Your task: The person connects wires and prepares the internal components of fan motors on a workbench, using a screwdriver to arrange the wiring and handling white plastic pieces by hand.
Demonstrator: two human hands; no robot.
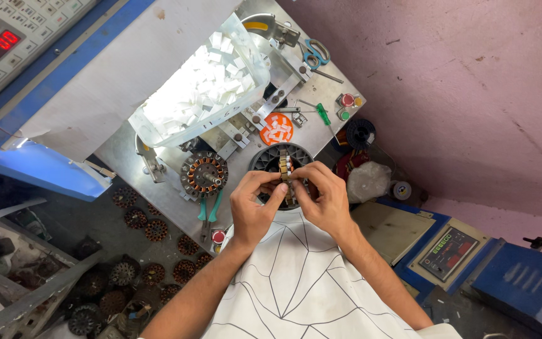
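Two hands meet over a round motor core (285, 168) that stands on edge in front of the person's chest, above the near edge of a metal workbench (123, 160). The left hand (253, 210) pinches the core's near rim between thumb and fingertips, and the right hand (326, 199) grips it from the other side, its fingers curled over the rim. Both hands are closed on the same piece; the core's upper part, with brown slotted edge and pale inserts, rises above the knuckles. Behind the core lies a dark round fixture (270, 158) with ribs, set into the bench top.

Just left of it sits a second core with copper windings (204, 174), lying flat on the bench, and green-handled pliers (209, 210) lie at the bench edge below it. An orange lid (276, 129) holding a few white slips lies just beyond the fixture. Farther back, a clear plastic tub (202, 85) is heaped with white paper slips. Blue-handled scissors (314, 53) lie near the far corner of the bench, and a green-handled screwdriver (323, 114) lies near a red button and a green button.

Many wound cores (139, 263) lie scattered on the dark floor at the lower left. A panel with a red lit display (1, 41) shows at the upper left, and a blue control box (450, 251) stands at the lower right.
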